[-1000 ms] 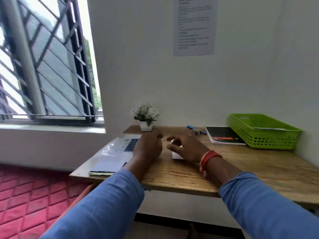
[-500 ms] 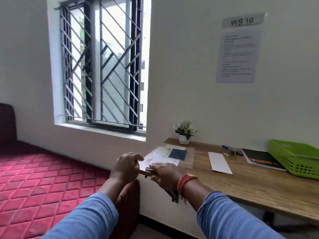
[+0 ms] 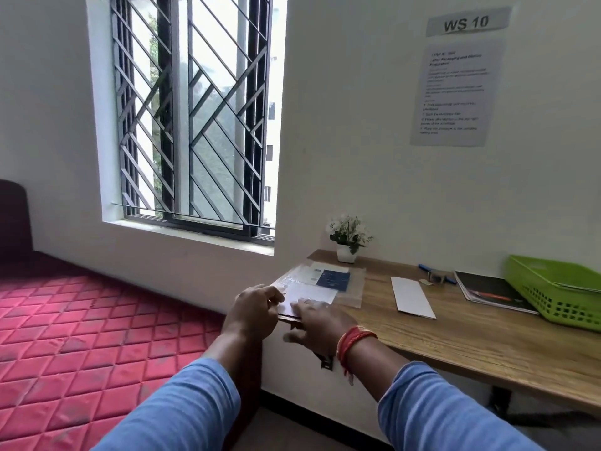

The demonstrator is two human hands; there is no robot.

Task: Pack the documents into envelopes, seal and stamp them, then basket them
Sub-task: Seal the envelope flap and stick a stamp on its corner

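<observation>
left hand (image 3: 253, 312): sitting at the near-left corner of the wooden desk (image 3: 455, 336), fingers curling over the edge of the clear plastic sleeve (image 3: 353, 288); real grip or just resting, cannot tell.
right hand (image 3: 320, 327): lying fingers spread and fairly flat on the white document sheet (image 3: 309, 292) at the desk edge, thumb hanging below the edge; pressing, not pinching.
documents: white sheet and a dark blue card (image 3: 333, 279) lying in or on the sleeve by the corner; which layer is on top, cannot tell.
envelope (image 3: 412, 297): white, lying flat mid-desk, well apart from both hands, untouched.
basket (image 3: 559, 292): green, at the far right, paper already lying inside.
stage: looking early, sheet being pulled from the stack, nothing packed yet.
risk 1: stack overhanging the corner; a sideways drag is likely tipping the sleeve and papers off onto the red floor (image 3: 81, 320).
risk 2: slick plastic, so several sheets could be sliding out together.
risk 3: flat-palm pressing could be creasing the sheet at the edge.
risk 4: camera pointing away from the envelope, so the reach back is going blind.
</observation>
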